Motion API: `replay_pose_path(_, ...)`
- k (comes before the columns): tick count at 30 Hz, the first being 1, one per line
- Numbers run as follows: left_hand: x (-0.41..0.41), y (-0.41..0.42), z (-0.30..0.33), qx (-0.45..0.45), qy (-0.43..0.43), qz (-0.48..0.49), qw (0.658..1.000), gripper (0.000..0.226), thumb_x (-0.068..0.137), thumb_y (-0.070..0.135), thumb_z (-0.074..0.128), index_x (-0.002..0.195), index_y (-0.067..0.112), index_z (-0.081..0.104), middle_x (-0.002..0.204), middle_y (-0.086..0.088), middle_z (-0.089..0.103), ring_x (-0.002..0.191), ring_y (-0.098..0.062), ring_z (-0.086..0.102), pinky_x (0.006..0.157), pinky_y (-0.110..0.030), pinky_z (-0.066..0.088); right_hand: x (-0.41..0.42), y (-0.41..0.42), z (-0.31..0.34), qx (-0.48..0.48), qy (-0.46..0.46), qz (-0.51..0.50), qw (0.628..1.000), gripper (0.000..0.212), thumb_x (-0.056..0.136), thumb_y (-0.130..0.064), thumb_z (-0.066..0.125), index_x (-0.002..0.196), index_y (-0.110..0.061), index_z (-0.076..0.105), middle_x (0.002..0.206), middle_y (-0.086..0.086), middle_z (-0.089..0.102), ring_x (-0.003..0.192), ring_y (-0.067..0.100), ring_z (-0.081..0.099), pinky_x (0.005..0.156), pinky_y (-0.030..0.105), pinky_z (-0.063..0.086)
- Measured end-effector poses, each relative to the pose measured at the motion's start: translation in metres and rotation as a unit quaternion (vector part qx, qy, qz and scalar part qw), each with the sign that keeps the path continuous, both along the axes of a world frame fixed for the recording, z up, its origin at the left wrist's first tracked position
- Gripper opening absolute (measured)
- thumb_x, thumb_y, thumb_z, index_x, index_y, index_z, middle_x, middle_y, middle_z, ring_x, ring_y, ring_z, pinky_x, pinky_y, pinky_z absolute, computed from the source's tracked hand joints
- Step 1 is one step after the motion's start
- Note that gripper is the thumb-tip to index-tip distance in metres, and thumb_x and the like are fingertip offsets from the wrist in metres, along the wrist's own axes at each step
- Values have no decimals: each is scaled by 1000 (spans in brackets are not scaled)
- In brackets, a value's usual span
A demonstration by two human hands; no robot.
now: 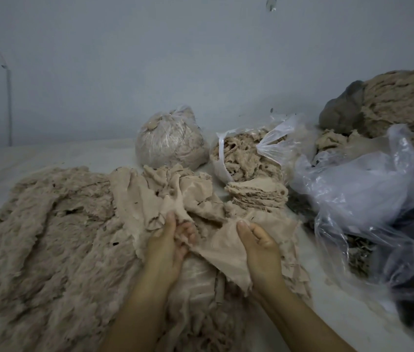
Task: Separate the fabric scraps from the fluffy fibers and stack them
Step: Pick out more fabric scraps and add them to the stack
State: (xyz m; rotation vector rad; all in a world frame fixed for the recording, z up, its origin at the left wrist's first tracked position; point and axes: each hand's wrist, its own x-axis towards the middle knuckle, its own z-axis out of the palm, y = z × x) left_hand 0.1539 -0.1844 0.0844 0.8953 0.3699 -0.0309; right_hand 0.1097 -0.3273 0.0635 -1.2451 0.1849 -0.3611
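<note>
- The left hand [169, 243] is seen with fingers curled round a bunched fold of thin beige fabric scrap [222, 246], pinching it near its upper left edge.
- The right hand [259, 243] is clamped on the same scrap further right, thumb on top and fingers tucked under; the cloth is stretched between the two hands, just above the pile.
- The scrap is judged light, limp and floppy, with frayed edges; no fixed shape will be kept, so a grip at an edge or corner with a pinch is advised, and a slow peel, since fibres may cling.
- Beneath and to the left a wide heap of fluffy tan fibers [48, 237] is spread over the white surface [10, 158]; it looks airy and easily torn apart.
- Crumpled loose beige scraps [175, 189] lie just beyond the hands.
- A neat stack of flat beige scraps [256, 196] stands beyond the right hand, near an open clear plastic bag of scraps [246, 156].
- A tied, filled clear bag [170, 141] sits further back, and crumpled clear plastic bags [358, 189] lie at the right.
</note>
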Motion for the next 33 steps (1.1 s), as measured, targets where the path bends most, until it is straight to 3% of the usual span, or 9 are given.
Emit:
replay_pose_path(4,-11,-14,-13,-17,17,-120,993,29,94,29,51,85,3,60,54,-3,57,40,-9,47,46,-22,42,4,-3,2,15,-8,1,1000,29,91,-29,60,82,-2,65,68,7,55,59,12,51,50,18,44)
replay_pose_path(6,-11,-13,-18,15,-6,-101,995,27,98,21,45,80,5,56,47,3,47,36,-5,35,37,-17,30,4,-5,1,-2,-7,-18,1000,30,92,-26,59,84,3,63,69,7,52,61,13,47,51,17,42)
replay_pose_path(10,0,12,-17,11,-19,-15,1000,34,103,21,33,75,10,48,40,8,34,29,-2,23,26,-14,18,3,-20,-4,-7,16,-60,998,23,95,-23,56,75,-13,64,62,-4,57,60,9,51,51,15,43)
replay_pose_path(13,-4,12,-13,27,-37,-95,994,32,97,33,43,82,7,53,46,5,42,34,-4,34,31,-15,27,1,-28,-2,-14,40,39,998,21,94,-22,57,77,-13,67,67,-1,65,65,12,59,57,20,47)
replay_pose_path(16,-16,-9,-12,134,-67,-208,967,53,77,54,58,102,7,63,79,-7,72,69,-18,68,61,-27,52,-2,-26,2,-11,38,172,984,17,88,-22,61,85,-11,73,80,7,73,71,14,67,61,20,53)
replay_pose_path(19,-22,-25,-6,166,-50,-285,943,46,73,44,67,103,8,66,88,-9,74,81,-21,71,72,-30,55,-6,-24,6,-27,34,265,963,18,81,-25,63,78,-11,75,74,9,69,65,12,63,58,19,51)
replay_pose_path(23,-12,-33,0,119,-43,-178,976,15,89,1,58,103,5,58,72,-7,73,59,-11,68,52,-20,53,-10,-25,6,-94,47,269,957,29,78,-34,63,53,-20,66,53,-6,56,50,1,49,49,14,40)
replay_pose_path(27,-1,-22,0,69,-39,-57,995,12,93,-4,51,102,0,56,72,-10,68,63,-16,65,54,-22,56,-7,-37,9,-125,32,211,969,29,73,-37,66,60,-12,57,59,2,43,57,8,40,53,12,38)
replay_pose_path(33,2,-9,-5,85,-56,-41,994,9,93,-1,53,96,6,58,66,-4,71,56,-10,66,53,-22,55,30,-57,36,-92,15,100,991,38,79,-47,65,81,-10,73,71,8,69,64,17,63,58,23,50)
